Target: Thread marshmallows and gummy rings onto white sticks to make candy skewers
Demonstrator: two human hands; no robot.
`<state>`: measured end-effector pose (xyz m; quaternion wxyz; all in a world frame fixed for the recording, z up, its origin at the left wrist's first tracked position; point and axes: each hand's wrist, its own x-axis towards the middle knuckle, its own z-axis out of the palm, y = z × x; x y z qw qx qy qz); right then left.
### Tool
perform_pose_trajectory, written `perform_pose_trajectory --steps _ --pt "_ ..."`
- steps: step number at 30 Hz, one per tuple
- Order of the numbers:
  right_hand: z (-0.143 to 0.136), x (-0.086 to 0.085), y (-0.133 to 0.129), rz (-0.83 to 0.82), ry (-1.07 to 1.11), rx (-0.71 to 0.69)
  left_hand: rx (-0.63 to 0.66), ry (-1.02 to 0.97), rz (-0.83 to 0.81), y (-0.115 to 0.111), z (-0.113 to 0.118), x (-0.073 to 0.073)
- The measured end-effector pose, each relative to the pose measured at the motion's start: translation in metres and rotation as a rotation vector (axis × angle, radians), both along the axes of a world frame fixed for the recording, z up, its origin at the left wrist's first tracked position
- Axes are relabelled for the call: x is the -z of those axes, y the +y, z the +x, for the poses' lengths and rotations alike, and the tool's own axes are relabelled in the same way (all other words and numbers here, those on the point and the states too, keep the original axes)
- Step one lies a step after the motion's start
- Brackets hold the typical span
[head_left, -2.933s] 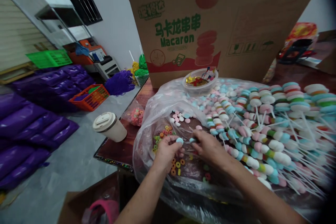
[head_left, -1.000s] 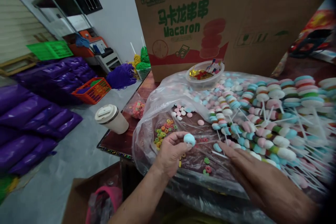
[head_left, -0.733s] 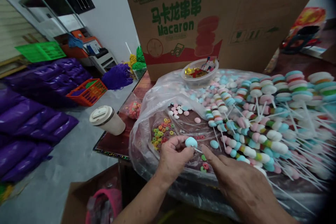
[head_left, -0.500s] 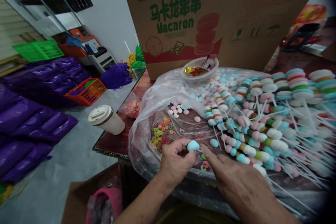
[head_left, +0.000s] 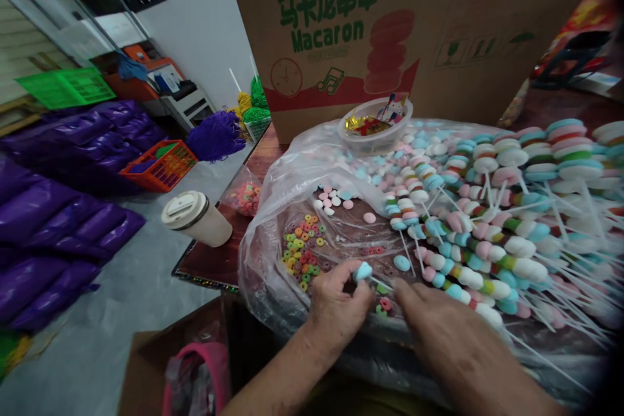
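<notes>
My left hand point(head_left: 337, 304) pinches a blue marshmallow point(head_left: 362, 271) between thumb and forefinger. A thin white stick point(head_left: 381, 283) runs from the marshmallow toward my right hand point(head_left: 441, 328), whose fingers are closed on its other end. Below the stick lie a few green and red candy rings point(head_left: 385, 304). More multicoloured candy rings point(head_left: 306, 244) are spread beyond my left hand. A loose blue marshmallow point(head_left: 402, 263) rests just past the stick. Many strung marshmallow skewers point(head_left: 524, 246) are piled to the right of my hands, their white sticks pointing toward me.
A large cardboard box point(head_left: 341, 71) stands behind a clear plastic bag point(head_left: 273, 208) on the table. A plastic bowl point(head_left: 407, 118) of wrappers sits before the box. At the table's left edge is a lidded cup point(head_left: 207, 224). An open carton point(head_left: 141, 364) stands below.
My right hand has drawn slightly right, and more of the white stick shows between my hands. My left hand still pinches the blue marshmallow. The view has shifted a little.
</notes>
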<state>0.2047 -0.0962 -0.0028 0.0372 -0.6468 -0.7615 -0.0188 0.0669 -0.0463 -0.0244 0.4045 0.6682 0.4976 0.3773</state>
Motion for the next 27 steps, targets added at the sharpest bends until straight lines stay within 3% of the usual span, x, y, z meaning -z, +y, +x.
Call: perform_pose_trajectory --steps 4,8,10,13,16,18,22,27 --pt "0.003 0.014 -0.009 -0.039 0.084 0.000 0.094 0.058 0.078 -0.009 0.000 0.003" --pt "0.008 0.032 -0.005 -0.068 0.200 0.046 0.266 0.095 -0.017 -0.009 0.001 -0.003" --pt "0.023 0.038 -0.002 0.010 0.282 0.054 0.270 0.189 -0.084 0.006 0.000 -0.011" --pt "0.049 0.037 -0.004 0.165 0.346 0.078 0.110 0.417 -0.015 0.043 0.006 -0.019" --pt "0.063 0.029 -0.014 0.219 0.382 0.113 0.272 0.704 0.094 0.071 0.022 -0.018" --pt "0.065 0.026 -0.020 0.250 0.400 0.147 0.407 0.817 0.104 0.078 0.028 -0.014" --pt "0.064 0.031 -0.026 0.258 0.397 0.169 0.507 0.748 0.083 0.075 0.015 -0.007" --pt "0.058 0.042 -0.026 0.220 0.444 0.142 0.422 0.599 0.057 0.076 -0.010 -0.003"
